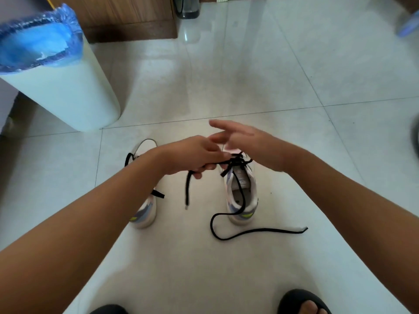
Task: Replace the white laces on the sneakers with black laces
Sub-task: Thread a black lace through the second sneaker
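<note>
Black laces [235,196] already threaded on both sneakers, no white laces in view; right sneaker [241,193] on the floor [294,87], lacing likely unfinished. Left hand [192,156] pinching one end, right hand [247,143] spread above. Left sneaker [145,209] just beside.

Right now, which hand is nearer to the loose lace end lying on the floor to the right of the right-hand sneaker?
Right. The right hand hovers open above that sneaker's toe, up-left of the loose lace end. The left hand grips the lace's other strand farther left.
</note>
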